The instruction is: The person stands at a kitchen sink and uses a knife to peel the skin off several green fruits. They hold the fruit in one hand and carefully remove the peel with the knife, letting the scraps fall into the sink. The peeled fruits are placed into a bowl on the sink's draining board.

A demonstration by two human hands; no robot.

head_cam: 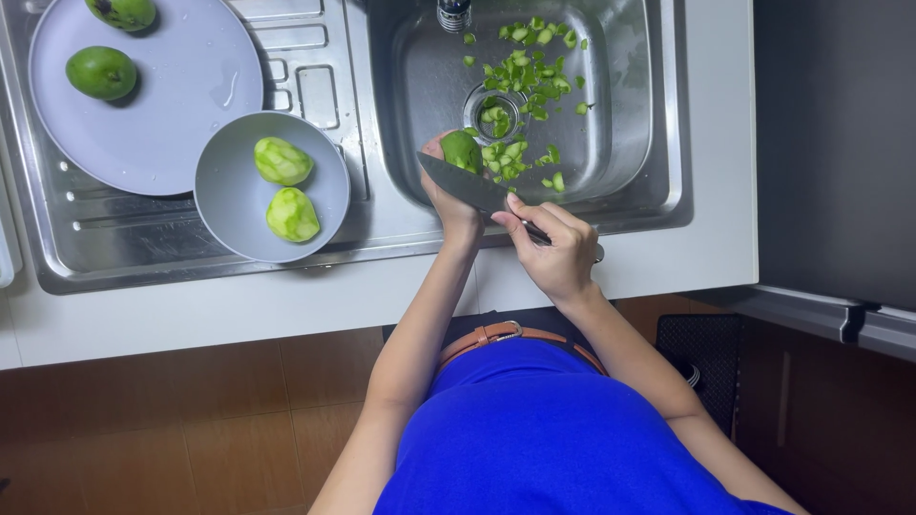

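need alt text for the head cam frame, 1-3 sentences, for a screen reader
Seen from above, a person's left hand holds a green fruit over a steel sink while the right hand peels it with a knife. Green peel scraps litter the basin. On the drainboard, a grey bowl holds two peeled fruits, a plate two unpeeled.

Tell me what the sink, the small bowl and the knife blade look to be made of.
Sink: likely stainless steel, brushed, with a dull grey sheen and soft reflections.
Small bowl: matte grey, perhaps ceramic or melamine; the look leaves it open.
Knife blade, held in the right hand: dark smooth metal, probably steel.
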